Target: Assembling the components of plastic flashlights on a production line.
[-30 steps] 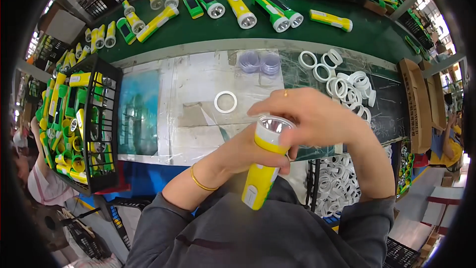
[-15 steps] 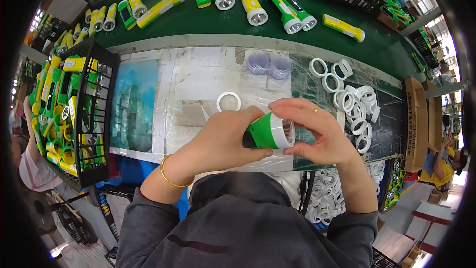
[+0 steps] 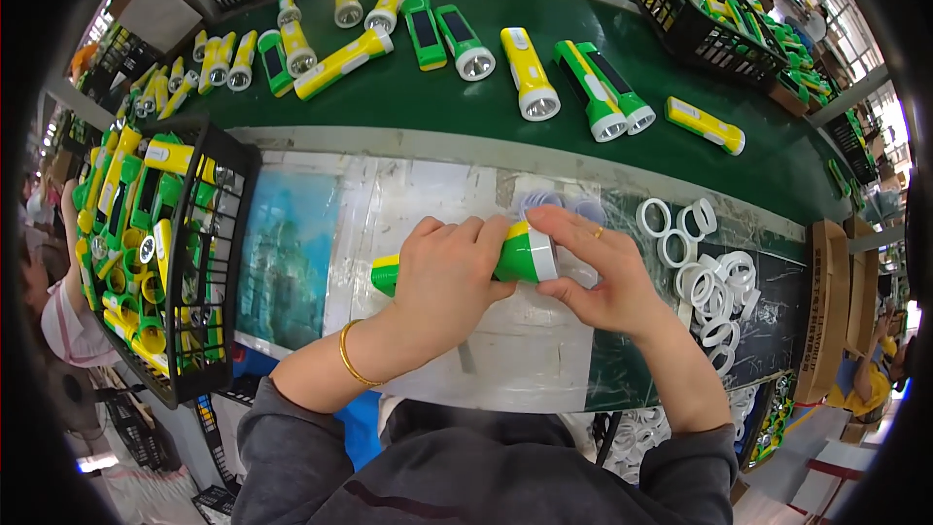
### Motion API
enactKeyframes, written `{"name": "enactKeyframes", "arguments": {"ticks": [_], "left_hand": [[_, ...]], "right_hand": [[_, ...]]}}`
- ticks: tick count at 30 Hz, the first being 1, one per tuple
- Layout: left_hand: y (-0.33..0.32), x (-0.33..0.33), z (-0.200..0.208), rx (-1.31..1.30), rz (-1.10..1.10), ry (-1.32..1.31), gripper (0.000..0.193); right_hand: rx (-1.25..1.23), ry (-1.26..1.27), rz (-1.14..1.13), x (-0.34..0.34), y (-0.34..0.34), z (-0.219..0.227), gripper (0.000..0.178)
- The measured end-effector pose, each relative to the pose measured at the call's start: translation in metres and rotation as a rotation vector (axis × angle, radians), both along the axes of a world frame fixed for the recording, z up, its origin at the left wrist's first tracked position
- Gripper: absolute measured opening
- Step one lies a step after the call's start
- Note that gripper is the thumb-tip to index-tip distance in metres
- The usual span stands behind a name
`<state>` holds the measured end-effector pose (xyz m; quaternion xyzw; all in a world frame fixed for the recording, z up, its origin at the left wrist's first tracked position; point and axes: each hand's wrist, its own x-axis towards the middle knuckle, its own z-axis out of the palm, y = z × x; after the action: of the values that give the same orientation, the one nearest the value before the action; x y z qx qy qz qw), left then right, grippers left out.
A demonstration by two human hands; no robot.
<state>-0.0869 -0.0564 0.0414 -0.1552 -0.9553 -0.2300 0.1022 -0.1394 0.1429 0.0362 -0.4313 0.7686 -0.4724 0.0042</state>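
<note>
Head view | green-and-yellow plastic cylindrical flashlight (image 3: 522, 257) held sideways above pale worktop (image 3: 535, 360) | left hand (image 3: 450, 277) clamped round its barrel, tail protruding leftward | right hand (image 3: 604, 267) gripping its white head rim (image 3: 541, 255), thumb below, fingers above

Beyond your table (image 3: 622, 374) ran a broad green belt (image 3: 389, 112), and a black mesh crate (image 3: 719, 49) stood toward its far right side, near a slanting grey post (image 3: 847, 100). On your left, a blue picture sheet (image 3: 292, 243) lay just beside a second black crate (image 3: 199, 384), past which a person's pale sleeve (image 3: 73, 321) showed. At the table's right end you had a brown cardboard box (image 3: 824, 301), with a person in a yellow shirt (image 3: 868, 389) farther off.
</note>
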Motion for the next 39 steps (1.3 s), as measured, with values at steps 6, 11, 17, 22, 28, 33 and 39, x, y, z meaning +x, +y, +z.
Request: {"name": "enactKeyframes", "arguments": {"ticks": [6, 11, 17, 22, 28, 33, 39], "left_hand": [[-0.006, -0.046, 0.024, -0.071, 0.082, -0.038, 0.042], [-0.005, -0.065, 0.035, 0.019, 0.052, -0.105, 0.041], [-0.01, -0.075, 0.031, 0.097, 0.035, -0.215, 0.04], [-0.016, -0.084, 0.03, 0.092, 0.054, -0.355, 0.039], [-0.03, -0.113, -0.002, -0.211, 0.243, 0.068, 0.045], [-0.103, -0.213, -0.04, -0.473, 0.345, 0.324, 0.05], [-0.151, -0.188, -0.012, -0.48, 0.284, 0.389, 0.052]], "right_hand": [[-0.072, -0.302, -0.019, -0.047, 0.004, 0.001, 0.068], [-0.294, -0.593, -0.072, -0.056, 0.026, -0.006, 0.065], [-0.237, -0.666, -0.171, -0.045, 0.031, -0.014, 0.05], [-0.194, -0.7, -0.24, -0.034, 0.036, -0.014, 0.042], [-0.155, -0.634, -0.316, -0.003, 0.053, -0.012, 0.036], [-0.185, -0.653, -0.4, 0.042, 0.064, -0.007, 0.035], [-0.117, -0.674, -0.555, 0.089, 0.07, -0.018, 0.034]]}}
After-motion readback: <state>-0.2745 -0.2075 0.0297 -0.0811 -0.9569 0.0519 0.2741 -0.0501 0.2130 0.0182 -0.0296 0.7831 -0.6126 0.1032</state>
